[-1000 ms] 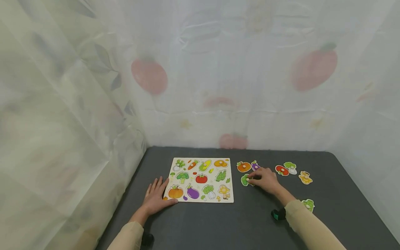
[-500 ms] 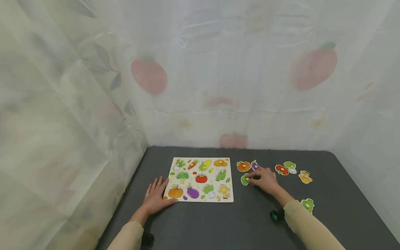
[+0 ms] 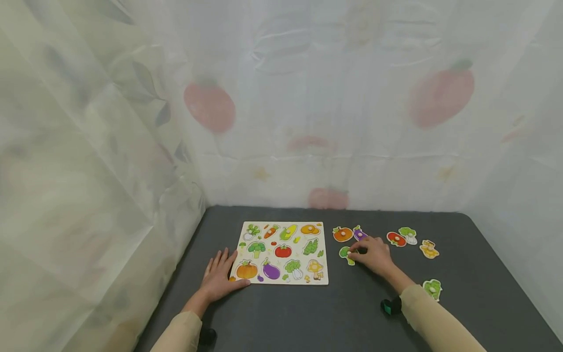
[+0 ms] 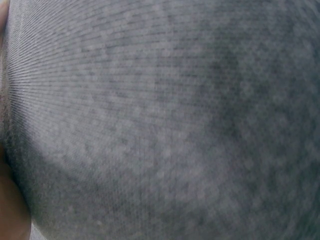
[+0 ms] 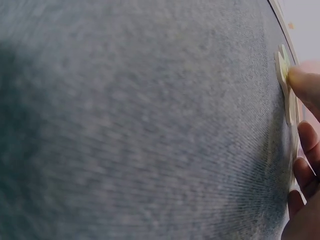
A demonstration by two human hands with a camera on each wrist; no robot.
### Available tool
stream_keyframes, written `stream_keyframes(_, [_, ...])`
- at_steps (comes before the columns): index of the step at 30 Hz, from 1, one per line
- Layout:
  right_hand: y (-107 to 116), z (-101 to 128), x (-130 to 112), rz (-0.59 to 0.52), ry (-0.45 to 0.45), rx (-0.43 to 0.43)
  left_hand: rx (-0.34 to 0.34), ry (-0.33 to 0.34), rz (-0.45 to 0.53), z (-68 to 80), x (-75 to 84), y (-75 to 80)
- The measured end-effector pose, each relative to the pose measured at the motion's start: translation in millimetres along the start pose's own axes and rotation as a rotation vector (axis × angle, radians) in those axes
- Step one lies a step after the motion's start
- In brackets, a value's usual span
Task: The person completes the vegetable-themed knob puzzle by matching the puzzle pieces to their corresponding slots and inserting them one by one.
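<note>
Resting on the lower left corner of a cream vegetable puzzle board (image 3: pixel 269 252), my left hand (image 3: pixel 218 277) has its fingers spread. My right hand (image 3: pixel 374 255) pinches the knob of a broccoli puzzle piece (image 3: pixel 343 252) to the right of the board. In the right wrist view, thumb and fingers are at the puzzle piece (image 5: pixel 280 75), which shows nearly edge-on. Just beyond that hand lie a pumpkin piece (image 3: pixel 342 234) and an eggplant piece (image 3: pixel 358 233), the latter partly covered by the fingers. The left wrist view shows mostly dark tabletop.
Farther right on the dark grey table (image 3: pixel 299 318) are a tomato piece (image 3: pixel 397 239), a bok choy piece (image 3: pixel 410 235) and a yellow mushroom piece (image 3: pixel 429 249). A green vegetable piece (image 3: pixel 433 289) lies beside the right sleeve. Pale printed curtains (image 3: pixel 281 181) enclose the table's back and sides.
The broccoli piece has turned in my right hand's fingers, its stalk swinging toward the near side and showing more. My left hand stays put on the board.
</note>
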State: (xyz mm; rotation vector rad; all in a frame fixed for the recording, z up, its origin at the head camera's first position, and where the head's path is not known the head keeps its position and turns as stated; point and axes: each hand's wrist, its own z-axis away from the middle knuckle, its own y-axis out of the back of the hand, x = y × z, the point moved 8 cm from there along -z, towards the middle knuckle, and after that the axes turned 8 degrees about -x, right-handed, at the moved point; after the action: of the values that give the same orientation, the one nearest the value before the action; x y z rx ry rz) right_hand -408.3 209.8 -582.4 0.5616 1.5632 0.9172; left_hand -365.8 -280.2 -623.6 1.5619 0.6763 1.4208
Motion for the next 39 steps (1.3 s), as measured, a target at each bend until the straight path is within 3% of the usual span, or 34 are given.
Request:
stream_keyframes(8, [-1,6,-3,0.018,-0.031,0.034,-0.024,0.020,-0.009,-3.7,-7.9,-4.1])
stream_keyframes(19, [-5,10,-2,0.003,-0.043,0.095,-0.010,0.003,0.001,-2.2,-6.0,-2.2])
stream_keyframes(39, [-5,13,0,-0.016,-0.054,0.110,-0.011,0.010,-0.006,-2.1,-4.2,-2.8])
